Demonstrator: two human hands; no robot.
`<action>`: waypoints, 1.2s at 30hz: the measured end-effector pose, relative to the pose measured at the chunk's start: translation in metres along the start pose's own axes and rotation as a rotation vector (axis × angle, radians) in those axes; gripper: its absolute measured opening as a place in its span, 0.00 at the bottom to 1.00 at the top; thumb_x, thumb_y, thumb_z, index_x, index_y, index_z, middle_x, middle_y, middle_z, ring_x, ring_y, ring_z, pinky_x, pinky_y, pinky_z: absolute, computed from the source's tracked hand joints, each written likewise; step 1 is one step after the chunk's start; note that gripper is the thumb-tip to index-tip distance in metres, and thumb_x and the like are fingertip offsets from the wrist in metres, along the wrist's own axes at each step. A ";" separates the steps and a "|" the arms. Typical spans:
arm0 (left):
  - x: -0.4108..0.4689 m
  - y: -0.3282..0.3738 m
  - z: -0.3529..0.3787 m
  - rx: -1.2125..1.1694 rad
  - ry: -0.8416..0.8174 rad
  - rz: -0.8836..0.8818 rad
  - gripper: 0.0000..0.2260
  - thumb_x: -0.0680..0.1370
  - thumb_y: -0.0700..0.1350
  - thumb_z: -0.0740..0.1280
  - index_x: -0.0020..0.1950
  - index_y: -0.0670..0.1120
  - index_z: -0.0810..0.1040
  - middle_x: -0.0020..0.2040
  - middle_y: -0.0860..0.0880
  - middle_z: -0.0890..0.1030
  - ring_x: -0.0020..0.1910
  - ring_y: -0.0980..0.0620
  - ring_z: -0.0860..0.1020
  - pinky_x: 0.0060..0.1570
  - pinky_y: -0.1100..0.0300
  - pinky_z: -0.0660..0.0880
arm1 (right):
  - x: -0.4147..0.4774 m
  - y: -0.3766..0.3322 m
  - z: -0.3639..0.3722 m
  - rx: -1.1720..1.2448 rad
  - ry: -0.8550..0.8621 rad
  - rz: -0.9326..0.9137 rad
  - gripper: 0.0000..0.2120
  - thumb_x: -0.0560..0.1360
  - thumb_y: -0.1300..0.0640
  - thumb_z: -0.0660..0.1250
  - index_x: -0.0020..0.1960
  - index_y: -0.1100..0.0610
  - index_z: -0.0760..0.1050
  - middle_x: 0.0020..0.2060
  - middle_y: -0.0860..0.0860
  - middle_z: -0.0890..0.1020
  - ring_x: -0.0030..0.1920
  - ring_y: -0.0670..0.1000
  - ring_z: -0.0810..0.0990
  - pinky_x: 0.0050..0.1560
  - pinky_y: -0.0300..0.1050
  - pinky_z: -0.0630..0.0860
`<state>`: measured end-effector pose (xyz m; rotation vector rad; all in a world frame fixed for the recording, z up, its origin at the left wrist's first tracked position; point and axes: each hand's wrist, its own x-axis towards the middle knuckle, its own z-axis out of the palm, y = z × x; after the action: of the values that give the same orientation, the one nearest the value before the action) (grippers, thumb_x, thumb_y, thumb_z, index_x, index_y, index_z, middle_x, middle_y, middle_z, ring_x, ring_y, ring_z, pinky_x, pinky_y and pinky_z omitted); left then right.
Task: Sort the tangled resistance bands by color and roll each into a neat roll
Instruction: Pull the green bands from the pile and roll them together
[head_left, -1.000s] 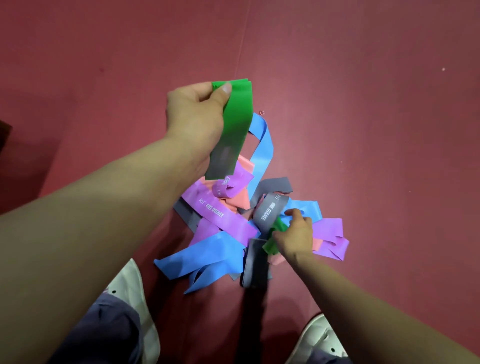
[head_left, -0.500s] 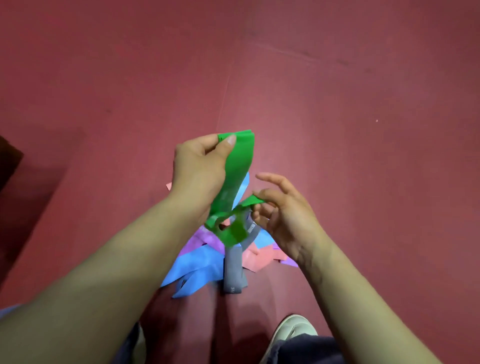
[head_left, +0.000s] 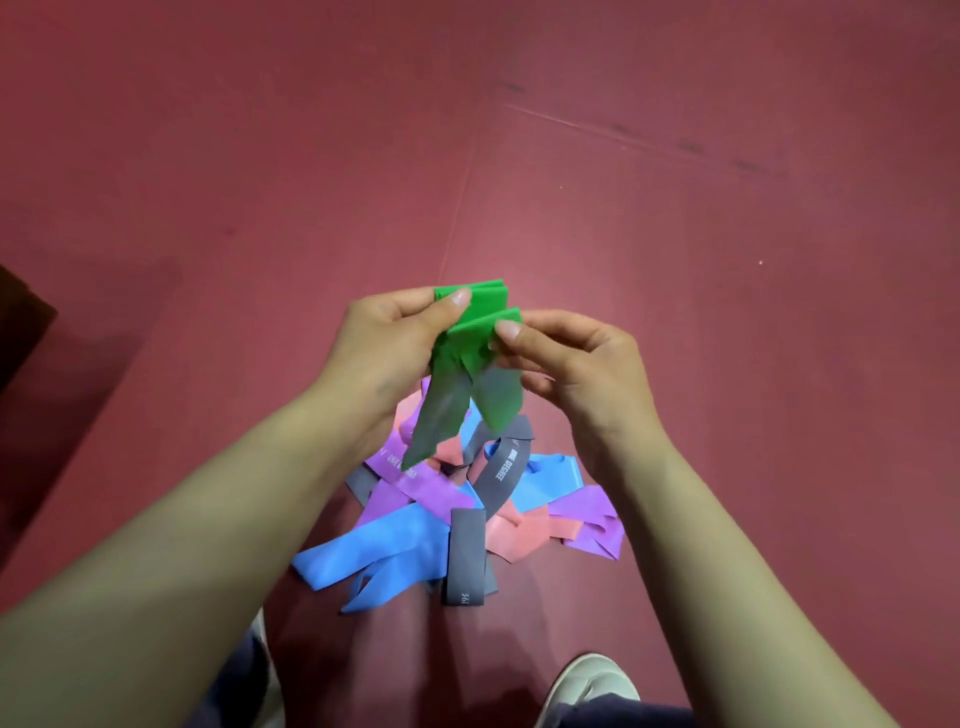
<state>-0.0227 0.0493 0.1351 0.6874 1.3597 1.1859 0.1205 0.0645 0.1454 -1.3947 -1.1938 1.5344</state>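
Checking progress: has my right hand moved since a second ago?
Yes. The right hand has left the band pile on the floor, where it was reaching in, and now pinches the green band above it, beside the left hand.

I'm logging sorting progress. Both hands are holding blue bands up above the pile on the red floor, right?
Not quite: they are green bands, not blue. The head view shows the left hand and right hand pinching them above the pile on the red floor; a blue band lies in the pile.
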 end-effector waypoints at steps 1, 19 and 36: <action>0.003 -0.001 0.002 0.013 -0.012 -0.005 0.08 0.80 0.42 0.64 0.50 0.43 0.83 0.47 0.41 0.84 0.44 0.48 0.80 0.48 0.59 0.78 | 0.004 0.000 0.001 -0.034 0.026 -0.036 0.02 0.71 0.61 0.73 0.40 0.56 0.82 0.31 0.48 0.83 0.31 0.43 0.78 0.36 0.35 0.73; 0.015 -0.003 0.022 0.075 -0.024 -0.008 0.09 0.79 0.42 0.66 0.55 0.43 0.83 0.51 0.45 0.85 0.55 0.45 0.82 0.61 0.48 0.75 | 0.020 0.006 -0.009 0.061 0.227 -0.188 0.03 0.71 0.67 0.72 0.39 0.62 0.79 0.30 0.52 0.78 0.28 0.43 0.72 0.30 0.31 0.69; 0.015 -0.001 0.030 0.104 0.135 0.136 0.08 0.79 0.40 0.66 0.44 0.48 0.83 0.44 0.43 0.85 0.40 0.50 0.78 0.48 0.53 0.81 | 0.021 0.010 -0.002 -0.266 0.231 -0.272 0.05 0.71 0.64 0.73 0.43 0.55 0.80 0.43 0.52 0.83 0.42 0.42 0.81 0.42 0.34 0.76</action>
<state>0.0039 0.0701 0.1338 0.7963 1.5150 1.2958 0.1199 0.0821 0.1297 -1.4620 -1.4113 1.0268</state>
